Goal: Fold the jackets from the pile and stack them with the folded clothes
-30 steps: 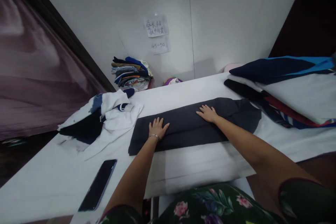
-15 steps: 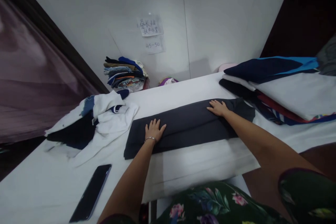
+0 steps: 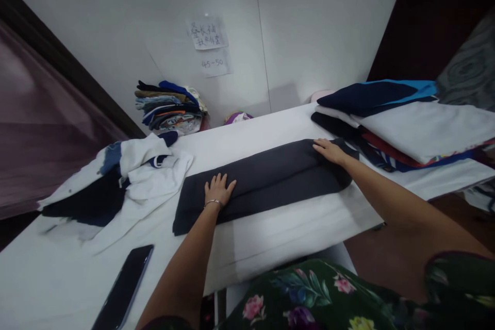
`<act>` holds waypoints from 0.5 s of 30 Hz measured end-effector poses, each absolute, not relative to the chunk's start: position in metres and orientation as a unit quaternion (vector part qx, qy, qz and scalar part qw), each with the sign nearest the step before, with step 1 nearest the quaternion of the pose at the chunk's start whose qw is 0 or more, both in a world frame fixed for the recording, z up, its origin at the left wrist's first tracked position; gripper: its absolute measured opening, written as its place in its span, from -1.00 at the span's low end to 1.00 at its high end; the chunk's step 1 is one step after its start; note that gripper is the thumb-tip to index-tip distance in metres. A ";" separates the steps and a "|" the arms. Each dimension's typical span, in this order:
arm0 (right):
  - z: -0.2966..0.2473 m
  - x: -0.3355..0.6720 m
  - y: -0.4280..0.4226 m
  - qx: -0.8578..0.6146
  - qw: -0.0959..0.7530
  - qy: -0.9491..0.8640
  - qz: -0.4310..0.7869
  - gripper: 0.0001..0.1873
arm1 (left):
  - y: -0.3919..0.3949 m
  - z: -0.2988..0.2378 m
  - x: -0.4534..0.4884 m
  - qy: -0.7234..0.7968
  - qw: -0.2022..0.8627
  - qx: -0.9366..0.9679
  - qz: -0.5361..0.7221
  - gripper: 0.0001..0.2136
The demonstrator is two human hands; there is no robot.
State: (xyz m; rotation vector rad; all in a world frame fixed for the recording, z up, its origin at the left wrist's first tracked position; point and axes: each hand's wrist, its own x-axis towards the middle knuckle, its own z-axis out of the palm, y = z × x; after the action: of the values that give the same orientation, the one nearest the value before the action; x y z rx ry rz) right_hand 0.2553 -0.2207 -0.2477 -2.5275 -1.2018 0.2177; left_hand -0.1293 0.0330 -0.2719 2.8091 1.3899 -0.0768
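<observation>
A dark grey garment [image 3: 270, 180], folded into a long flat strip, lies across the white-covered table in front of me. My left hand [image 3: 218, 191], with a bracelet at the wrist, rests palm down on its left part, fingers spread. Near the garment's right end lies my right hand [image 3: 328, 150], its fingers stretched out over the far edge of the cloth. Neither hand grips anything. The garment's exact kind cannot be made out in this folded state.
To the left, a loose heap of white and dark clothes [image 3: 154, 180] lies by a black phone [image 3: 124, 286]. A folded stack [image 3: 425, 129] sits at the right. Another pile of folded clothes [image 3: 170, 105] stands beyond the table's far edge, below paper signs [image 3: 209, 36] on the wall.
My right hand has slid rightward along the garment toward its right end, which now looks shorter. My left hand stays in place on the cloth. The camera has turned slightly right.
</observation>
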 end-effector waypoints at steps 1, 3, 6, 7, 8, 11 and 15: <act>-0.246 0.253 -0.233 -0.880 0.192 -0.429 0.064 -0.38 | 0.033 -0.271 -0.129 0.443 0.003 0.896 -0.025 -0.38; -0.249 0.247 -0.262 -0.858 0.254 -0.445 0.041 -0.39 | 0.032 -0.269 -0.128 0.443 0.003 0.896 -0.029 -0.39; -0.265 0.238 -0.304 -0.839 0.303 -0.452 0.020 -0.44 | 0.031 -0.267 -0.128 0.441 -0.003 0.897 -0.034 -0.40; -0.271 0.236 -0.316 -0.841 0.300 -0.450 0.015 -0.45 | 0.031 -0.267 -0.128 0.440 -0.006 0.897 -0.034 -0.41; -0.277 0.235 -0.325 -0.843 0.294 -0.449 0.012 -0.45 | 0.031 -0.267 -0.127 0.439 -0.009 0.898 -0.035 -0.41; -0.290 0.233 -0.341 -0.850 0.267 -0.454 0.017 -0.45 | 0.031 -0.267 -0.127 0.438 -0.014 0.898 -0.044 -0.42; -0.289 0.229 -0.337 -0.865 0.233 -0.445 0.002 -0.46 | 0.032 -0.267 -0.127 0.444 -0.013 0.895 -0.051 -0.40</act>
State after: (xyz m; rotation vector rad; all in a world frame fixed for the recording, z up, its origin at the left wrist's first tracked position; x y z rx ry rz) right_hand 0.2293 -0.3366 -0.2889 -2.3755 -1.2229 0.0043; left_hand -0.1266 0.0320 -0.2668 2.8344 1.4051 -0.1620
